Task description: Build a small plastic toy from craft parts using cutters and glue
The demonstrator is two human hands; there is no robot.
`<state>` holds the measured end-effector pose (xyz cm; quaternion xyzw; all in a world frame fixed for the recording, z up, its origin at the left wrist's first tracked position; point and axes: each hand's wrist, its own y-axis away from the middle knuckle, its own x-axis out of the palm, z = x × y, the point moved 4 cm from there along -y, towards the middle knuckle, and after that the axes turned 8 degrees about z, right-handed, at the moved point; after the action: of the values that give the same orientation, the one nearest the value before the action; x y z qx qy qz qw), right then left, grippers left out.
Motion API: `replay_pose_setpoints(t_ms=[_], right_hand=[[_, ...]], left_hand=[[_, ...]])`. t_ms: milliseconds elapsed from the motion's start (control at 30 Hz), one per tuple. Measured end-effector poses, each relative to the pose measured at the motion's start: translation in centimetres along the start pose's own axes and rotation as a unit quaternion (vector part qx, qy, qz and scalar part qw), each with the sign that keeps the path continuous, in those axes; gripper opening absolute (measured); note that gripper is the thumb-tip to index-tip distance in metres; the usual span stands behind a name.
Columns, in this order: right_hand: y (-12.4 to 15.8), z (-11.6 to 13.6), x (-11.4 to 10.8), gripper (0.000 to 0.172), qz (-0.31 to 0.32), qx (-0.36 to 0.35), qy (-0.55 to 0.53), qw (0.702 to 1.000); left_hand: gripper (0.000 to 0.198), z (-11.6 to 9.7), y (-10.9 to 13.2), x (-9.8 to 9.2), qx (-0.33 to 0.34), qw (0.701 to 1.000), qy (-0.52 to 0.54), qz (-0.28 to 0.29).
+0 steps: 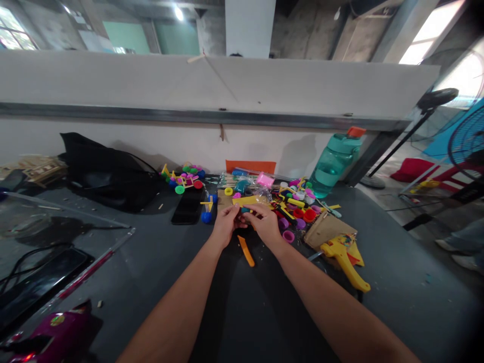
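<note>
My left hand (227, 223) and my right hand (262, 222) meet over the middle of the table, fingertips pinched close together. Between them is something small, with a bit of teal showing; the fingers cover most of it, so its kind cannot be made out. Just beyond the fingertips a yellow strip (245, 200) is partly visible. Below the hands lies a tool with an orange handle (246, 252), its other end dark and partly hidden. Purple caps (288, 236) and red caps (309, 216) are scattered right of my right hand. A small blue-wheeled piece (206, 217) stands left of my left hand.
A yellow glue gun (346, 262) rests at the right beside cardboard (327, 231). Behind stands a teal bottle (335, 164). Leftward are a dark phone (186, 206), a black bag (109, 174) and a purple glue gun-like tool (62, 333). A white partition (151, 141) closes the back.
</note>
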<state>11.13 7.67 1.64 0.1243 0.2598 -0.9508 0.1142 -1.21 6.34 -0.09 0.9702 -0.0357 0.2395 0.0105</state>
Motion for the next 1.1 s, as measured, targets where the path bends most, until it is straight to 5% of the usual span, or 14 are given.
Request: replay_pose_setpoints(t_ms=[733, 1100], right_hand=[[0.24, 0.01, -0.11, 0.023, -0.016, 0.012, 0.030, 0.999], [0.05, 0.01, -0.35, 0.022, -0.045, 0.067, -0.039, 0.996]], left_hand=[[0.032, -0.15, 0.33, 0.60, -0.011, 0.999, -0.046, 0.003], [0.034, -0.06, 0.26, 0.57, 0.006, 0.997, -0.077, -0.009]])
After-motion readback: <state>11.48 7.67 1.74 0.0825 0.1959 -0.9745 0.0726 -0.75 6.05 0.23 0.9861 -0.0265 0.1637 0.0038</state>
